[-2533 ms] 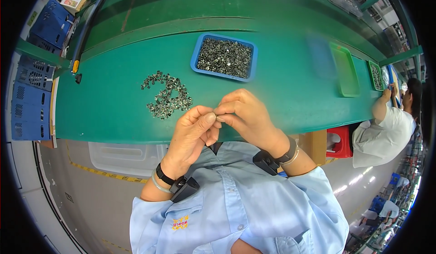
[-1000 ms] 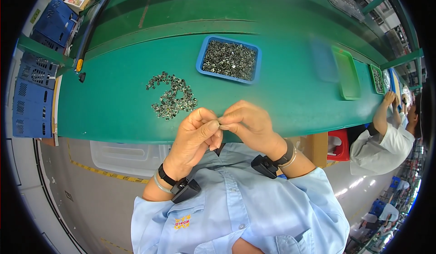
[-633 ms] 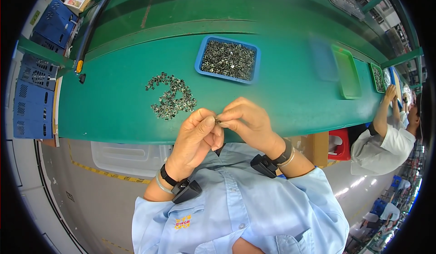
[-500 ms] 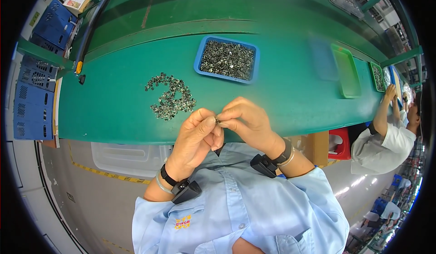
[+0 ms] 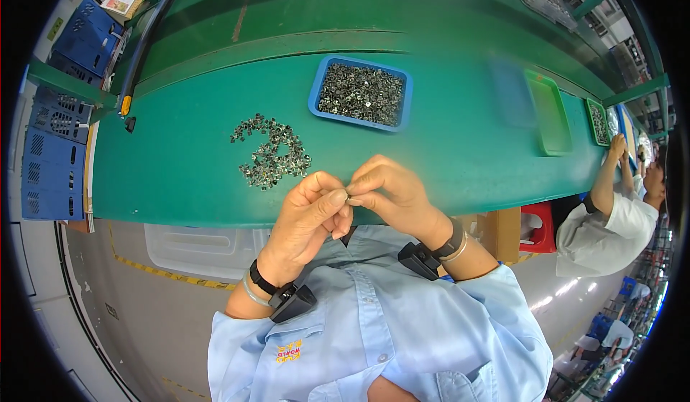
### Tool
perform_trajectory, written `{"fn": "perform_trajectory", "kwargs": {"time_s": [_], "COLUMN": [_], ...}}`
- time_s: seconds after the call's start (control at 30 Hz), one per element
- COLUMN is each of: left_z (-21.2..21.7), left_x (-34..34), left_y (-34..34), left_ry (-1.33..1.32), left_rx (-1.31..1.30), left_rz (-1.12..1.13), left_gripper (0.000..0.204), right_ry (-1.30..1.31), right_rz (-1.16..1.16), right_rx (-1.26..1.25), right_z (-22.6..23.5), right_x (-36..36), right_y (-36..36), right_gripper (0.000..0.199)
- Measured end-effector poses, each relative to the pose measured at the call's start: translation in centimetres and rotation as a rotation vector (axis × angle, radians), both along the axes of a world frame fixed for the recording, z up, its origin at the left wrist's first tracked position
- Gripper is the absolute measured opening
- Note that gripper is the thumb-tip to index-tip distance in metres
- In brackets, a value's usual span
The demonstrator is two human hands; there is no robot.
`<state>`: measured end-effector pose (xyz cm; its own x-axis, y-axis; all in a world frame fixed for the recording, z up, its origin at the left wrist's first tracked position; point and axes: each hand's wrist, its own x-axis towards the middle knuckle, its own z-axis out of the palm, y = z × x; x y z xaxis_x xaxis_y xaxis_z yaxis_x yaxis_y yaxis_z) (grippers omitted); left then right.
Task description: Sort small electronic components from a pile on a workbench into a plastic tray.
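At the table's near edge my two hands meet fingertip to fingertip over a tiny dark metal part (image 5: 348,196). Thumb and fingers of my left hand (image 5: 305,215) pinch it from one side. My right hand (image 5: 395,195) is closed on it from the other, and the fingertips cover most of it. Just beyond my left hand lies a loose, curved heap of small shiny black-and-silver metal pieces (image 5: 284,159). Farther off, a blue tray (image 5: 313,102) is filled with many similar small pieces.
The green table (image 5: 187,172) borders a long green strip (image 5: 316,7) behind it. Right of the blue tray lies a green tray (image 5: 557,145). Blue crates (image 5: 50,176) stand at far left. At right, a co-worker (image 5: 604,226) reaches onto the table. A red stool (image 5: 537,229) stands below.
My hands stay together, with only a slight shift of the fingertips around the part. A mark on the far green strip has moved a little to the right.
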<state>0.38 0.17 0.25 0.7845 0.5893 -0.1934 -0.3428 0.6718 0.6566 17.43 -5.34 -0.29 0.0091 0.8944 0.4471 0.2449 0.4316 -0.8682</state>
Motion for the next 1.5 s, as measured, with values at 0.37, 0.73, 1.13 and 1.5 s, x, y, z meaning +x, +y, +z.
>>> {"fn": "perform_trajectory", "kwargs": {"time_s": [0.37, 0.73, 1.13, 1.5], "left_z": [0.5, 0.2, 0.4, 0.9], "left_x": [-0.1, -0.4, -1.3, -1.5], "left_y": [-0.5, 0.1, 0.2, 0.9], "left_ry": [0.133, 0.152, 0.419, 0.612], "left_rx": [0.195, 0.157, 0.632, 1.413], "left_rz": [0.165, 0.167, 0.234, 0.352], "left_gripper": [0.011, 0.010, 0.009, 0.014], "right_ry": [-0.127, -0.280, -0.303, -0.386], "right_rz": [-0.150, -0.216, -0.156, -0.106], "right_rx": [0.121, 0.156, 0.076, 0.039], "right_z": [0.4, 0.2, 0.7, 1.4], "right_x": [-0.6, -1.1, -0.7, -0.7], "right_y": [0.3, 0.3, 0.5, 0.6], "right_gripper": [0.018, 0.019, 0.014, 0.009]}}
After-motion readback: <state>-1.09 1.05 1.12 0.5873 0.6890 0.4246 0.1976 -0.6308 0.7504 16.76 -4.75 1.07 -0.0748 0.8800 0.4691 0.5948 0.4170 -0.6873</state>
